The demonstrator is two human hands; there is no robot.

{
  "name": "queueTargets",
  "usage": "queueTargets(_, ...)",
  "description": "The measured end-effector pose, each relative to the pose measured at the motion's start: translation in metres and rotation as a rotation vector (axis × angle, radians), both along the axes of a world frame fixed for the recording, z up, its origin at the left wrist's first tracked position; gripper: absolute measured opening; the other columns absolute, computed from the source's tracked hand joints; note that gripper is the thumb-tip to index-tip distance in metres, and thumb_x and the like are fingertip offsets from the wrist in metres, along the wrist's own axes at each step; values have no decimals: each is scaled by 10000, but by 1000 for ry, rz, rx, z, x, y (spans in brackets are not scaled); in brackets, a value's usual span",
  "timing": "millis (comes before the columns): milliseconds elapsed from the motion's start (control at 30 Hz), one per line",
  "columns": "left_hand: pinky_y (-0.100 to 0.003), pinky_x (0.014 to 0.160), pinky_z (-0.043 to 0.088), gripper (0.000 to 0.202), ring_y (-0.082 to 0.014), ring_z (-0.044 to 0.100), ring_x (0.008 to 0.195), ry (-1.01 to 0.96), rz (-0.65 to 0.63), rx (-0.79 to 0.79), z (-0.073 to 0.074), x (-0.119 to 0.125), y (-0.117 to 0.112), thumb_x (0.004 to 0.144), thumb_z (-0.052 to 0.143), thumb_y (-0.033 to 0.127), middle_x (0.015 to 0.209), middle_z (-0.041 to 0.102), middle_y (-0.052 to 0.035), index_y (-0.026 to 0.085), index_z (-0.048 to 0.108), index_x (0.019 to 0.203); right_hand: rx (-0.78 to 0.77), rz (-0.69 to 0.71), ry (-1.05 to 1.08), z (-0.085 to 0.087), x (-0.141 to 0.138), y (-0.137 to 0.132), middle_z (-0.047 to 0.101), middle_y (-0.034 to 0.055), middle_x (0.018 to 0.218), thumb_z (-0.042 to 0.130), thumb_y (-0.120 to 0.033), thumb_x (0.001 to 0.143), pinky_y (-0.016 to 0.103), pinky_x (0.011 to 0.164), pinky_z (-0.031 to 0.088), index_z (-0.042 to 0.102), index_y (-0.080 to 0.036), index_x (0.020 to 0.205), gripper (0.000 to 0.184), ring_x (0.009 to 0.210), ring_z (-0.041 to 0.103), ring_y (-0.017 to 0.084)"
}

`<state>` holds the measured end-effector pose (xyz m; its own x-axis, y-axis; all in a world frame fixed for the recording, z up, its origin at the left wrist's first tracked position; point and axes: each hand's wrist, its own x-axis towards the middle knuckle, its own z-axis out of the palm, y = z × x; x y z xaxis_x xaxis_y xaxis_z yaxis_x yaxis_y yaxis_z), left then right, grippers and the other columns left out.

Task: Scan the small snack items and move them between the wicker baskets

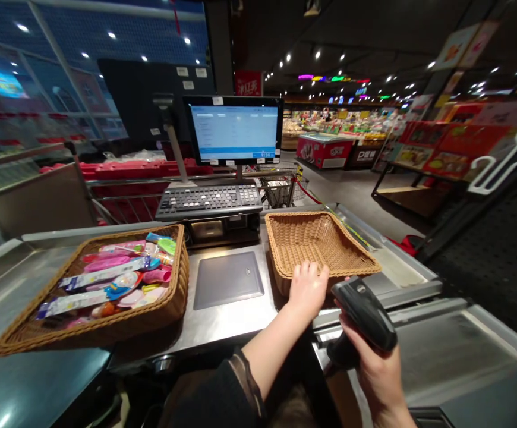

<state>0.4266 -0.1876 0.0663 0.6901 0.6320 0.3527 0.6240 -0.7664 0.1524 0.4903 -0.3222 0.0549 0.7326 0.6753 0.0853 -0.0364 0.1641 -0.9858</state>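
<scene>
My left hand (308, 288) is closed over the front rim of a brown wicker basket (280, 254), its fingers bent over the edge. The woven bottom of that basket shows. A black handheld barcode scanner (368, 315) is in my right hand (377, 374), just right of the left hand and in front of the basket. My right fingers wrap its handle and are partly hidden behind it. On the left of the counter stands a second wicker basket (179, 279), holding several colourful wrapped items (125, 279), pink, blue and white.
Between the baskets a grey flat plate (228, 279) is set in the metal counter (214, 324). Behind it are a keyboard (209, 201) and a lit monitor (236, 134). A white hanger-like hook (494, 172) juts in at the right. Shopping carts (280, 184) stand beyond the counter.
</scene>
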Motion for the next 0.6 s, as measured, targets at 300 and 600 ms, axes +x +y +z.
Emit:
queueTargets(300,-528,1022,459,264,-329,524,1190,-317,519,258,-17,-219,1,981,507,259,1232,606,-175,180,626,1204,-93,110,-57,14,-35,35,787,100,811,907,-446,528,422,816,603,769,-155,855,459,758,741,272)
queueTargets(600,-534,1126,380,294,-340,466,1298,-131,764,264,21,-397,30,972,453,263,1283,583,-168,176,674,1145,-7,678,-399,37,-86,82,610,80,1411,819,-339,690,429,1134,418,503,-268,1433,810,1249,610,271)
